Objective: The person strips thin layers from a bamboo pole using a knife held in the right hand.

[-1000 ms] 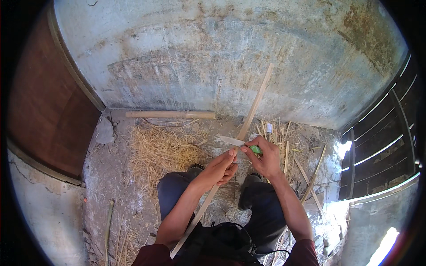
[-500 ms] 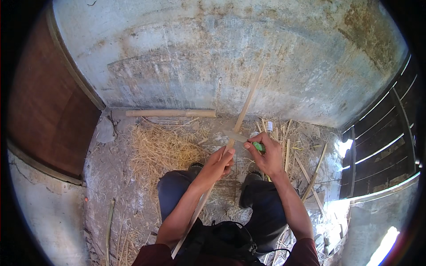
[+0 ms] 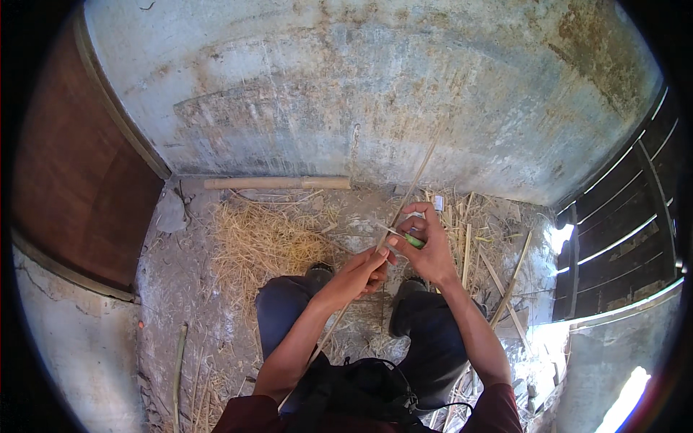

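A long, thin bamboo strip (image 3: 420, 171) slants from beside my left forearm up towards the wall, its narrow edge facing up. My left hand (image 3: 352, 278) is closed round its middle, in front of my knees. In my right hand (image 3: 433, 254) is a knife (image 3: 414, 241) with a green handle, its blade pointing left across the strip. My right thumb and the blade are close to the strip, just beyond my left fingertips. Whether the blade's edge touches the strip I cannot tell.
Pale shavings (image 3: 263, 245) lie heaped on the floor left of my feet. A bamboo pole (image 3: 278, 183) rests along the base of the wall (image 3: 289, 86). Loose bamboo strips (image 3: 501, 280) are scattered at the right, near a dark slatted panel (image 3: 613, 224). A brown door (image 3: 79, 159) stands at the left.
The strip has turned from its broad face to its narrow edge. Both hands have come closer together, and my right fingers have lifted and shifted on the knife.
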Available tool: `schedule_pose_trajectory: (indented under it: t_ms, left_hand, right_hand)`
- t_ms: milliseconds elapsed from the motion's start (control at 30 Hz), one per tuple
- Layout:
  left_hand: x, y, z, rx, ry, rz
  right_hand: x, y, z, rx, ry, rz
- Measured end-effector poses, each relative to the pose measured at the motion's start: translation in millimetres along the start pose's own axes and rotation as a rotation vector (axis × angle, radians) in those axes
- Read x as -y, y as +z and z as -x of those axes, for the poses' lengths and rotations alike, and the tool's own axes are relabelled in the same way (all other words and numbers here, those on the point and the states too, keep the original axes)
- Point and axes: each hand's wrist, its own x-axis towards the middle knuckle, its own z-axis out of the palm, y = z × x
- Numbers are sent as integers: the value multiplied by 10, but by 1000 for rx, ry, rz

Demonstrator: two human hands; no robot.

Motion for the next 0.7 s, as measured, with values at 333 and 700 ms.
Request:
schedule_pose_trajectory:
  t_ms: [333, 700]
  left_hand:
    - [80, 13, -38, 51, 45, -30]
    - [104, -301, 239, 162, 3, -494]
  right_hand:
    - [-43, 16, -36, 43, 124, -131]
    - [21, -19, -105, -64, 136, -254]
